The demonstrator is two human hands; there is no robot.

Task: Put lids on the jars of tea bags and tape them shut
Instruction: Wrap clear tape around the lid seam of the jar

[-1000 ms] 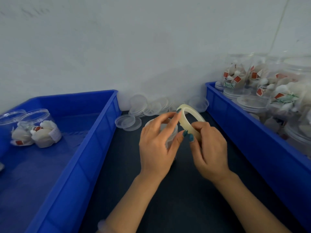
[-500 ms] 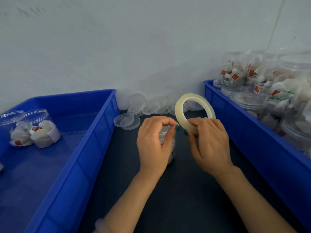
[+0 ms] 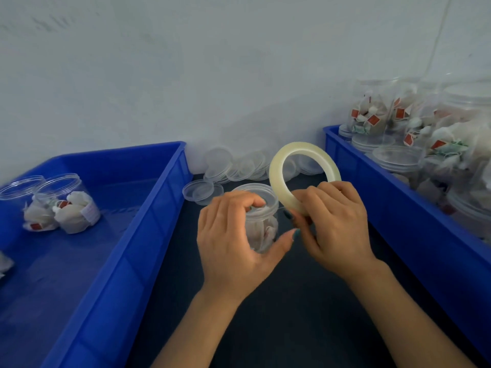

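Between the bins: a lidded jar of tea bags stands on the dark table.
Left hand: fingers curled over the jar's lid, thumb stretched out beside its wall.
Right hand: grips the tape roll, held upright, just right of the jar.
Left bin: two lidded jars.
Right bin: many filled jars.
By the wall: loose clear lids.

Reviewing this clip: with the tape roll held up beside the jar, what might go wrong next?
1. The right hand holds the tape roll close beside the jar. A tug might tip or drag the jar, since only the left hand steadies it from above.
2. Whether the lid sits fully is hard to judge, so taping now might fix it crooked.
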